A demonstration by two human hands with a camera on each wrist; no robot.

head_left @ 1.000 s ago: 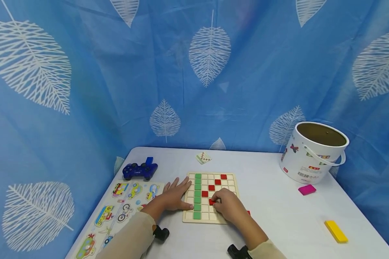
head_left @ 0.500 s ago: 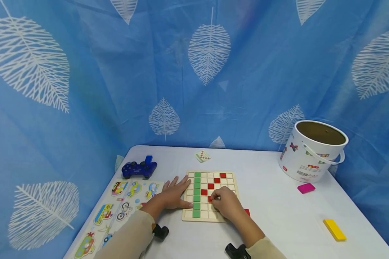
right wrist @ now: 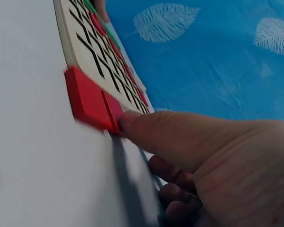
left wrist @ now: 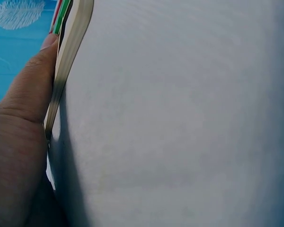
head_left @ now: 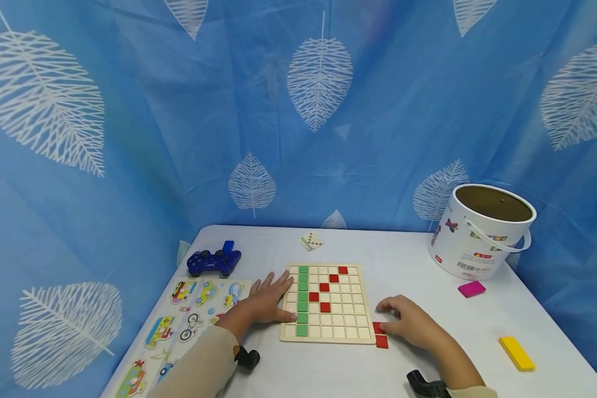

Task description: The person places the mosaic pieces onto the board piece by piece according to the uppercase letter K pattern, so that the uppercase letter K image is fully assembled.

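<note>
Right hand point(head_left: 412, 326) down on the table point(head_left: 428, 287) with a fingertip against the loose red tiles point(head_left: 380, 334) just beside the wooden grid board point(head_left: 328, 302), seemingly pinching one (grip partly hidden), left hand point(head_left: 267, 301) flat, fingers spread, steadying the board's left edge.

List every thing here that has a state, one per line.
Grid board: partly filled, green column, red diagonal.
Left hand: flat, pressing the board's left edge.
Right hand: touching loose red tiles beside the board.
Bucket: upright, lid off.
Yellow block: lying flat.
</note>
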